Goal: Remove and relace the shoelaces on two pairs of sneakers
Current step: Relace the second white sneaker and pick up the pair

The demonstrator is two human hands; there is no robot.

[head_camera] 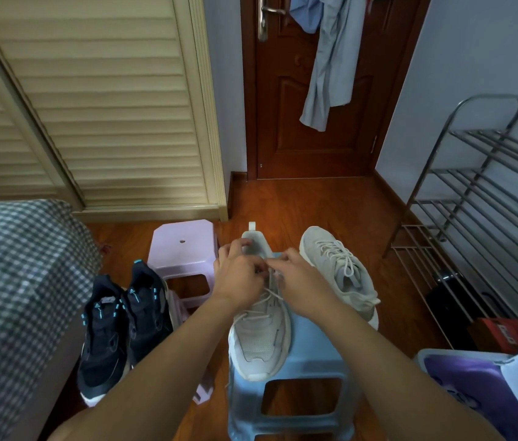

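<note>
Two sneakers [262, 326] [341, 275] sit on a stool [295, 396] at lower centre. Another pair [124, 326] lies left of it, before a second stool [184, 246]. A rack [486, 202] stands right.

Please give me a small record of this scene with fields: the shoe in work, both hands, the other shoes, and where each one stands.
shoe in work: beige sneaker on the blue stool, toe toward the person
left hand: left hand pinches the lace at the upper eyelets
right hand: right hand pinches the lace there too
lace: white lace, lower rows crossed
partner shoe: second beige sneaker, laced
other pair: black sneakers beside the pink stool
</note>
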